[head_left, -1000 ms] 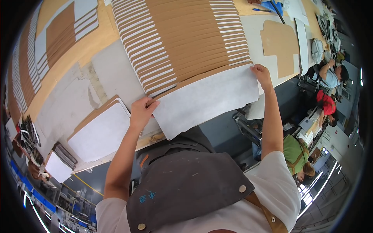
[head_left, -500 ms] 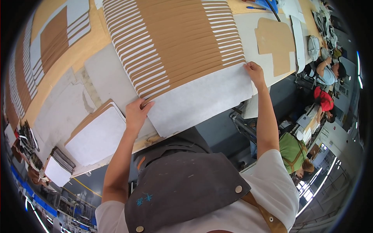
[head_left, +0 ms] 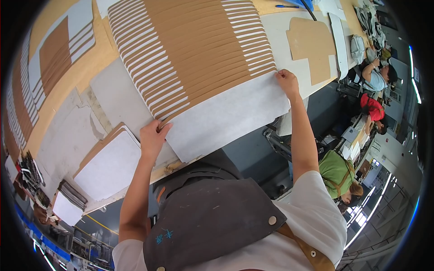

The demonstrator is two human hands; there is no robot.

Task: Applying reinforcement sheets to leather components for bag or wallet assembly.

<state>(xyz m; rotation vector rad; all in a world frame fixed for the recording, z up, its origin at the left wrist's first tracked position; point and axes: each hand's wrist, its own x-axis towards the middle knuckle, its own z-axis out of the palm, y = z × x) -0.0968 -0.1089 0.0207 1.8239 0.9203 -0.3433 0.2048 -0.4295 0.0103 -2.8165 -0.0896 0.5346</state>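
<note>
White and smooth-faced, the panel [head_left: 226, 121] lies on your side of the fanned stack [head_left: 192, 49] of brown-and-white panels, its near edge reaching the front of the table [head_left: 103, 47]. Its long axis runs between your 2 hands, climbing from left to right, so the panel sits just on your body's side of each grip. Your left hand [head_left: 152, 136] pinches the far left corner, thumb on top; your right hand [head_left: 287, 82] pinches the far right corner. Both touch it, but your left is the nearer to your torso. Along the far side, a thin brown edge lies right against the last strips of the stack. Compared with 1 second ago, the dark gap by your left hand at that edge no longer shows, and the stack, panel and hands all sit further left in view. Another white board [head_left: 108, 167] rests left of your left forearm.
</note>
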